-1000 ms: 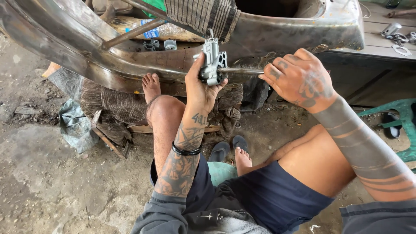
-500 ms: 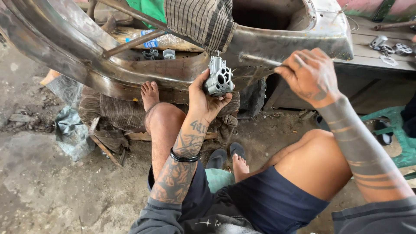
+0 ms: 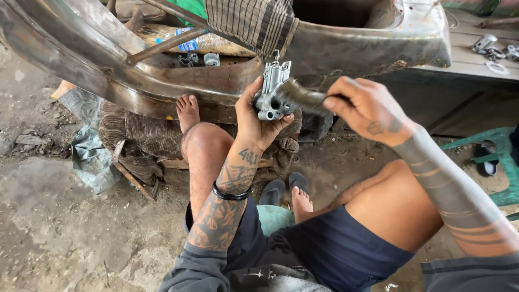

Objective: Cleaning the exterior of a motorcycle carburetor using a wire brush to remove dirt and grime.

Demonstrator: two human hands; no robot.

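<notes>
Steadiness matters most while you work the tool into the part: keep the small grey cast-metal part pinned firmly, hold the tool in line with the opening it enters, and use short, controlled strokes so the tip does not slip toward your thumb. Your left hand is closed around the part, thumb on one side and fingers wrapped behind, holding it up in front of the curved metal frame, above your bent knee. Your right hand is closed around the handle of a dark, slim tool, whose end meets the part's face. Motion blur hides the tip, so it may be a brush or a driver; I cannot tell which. A checked cloth hangs over the frame just above the part.
</notes>
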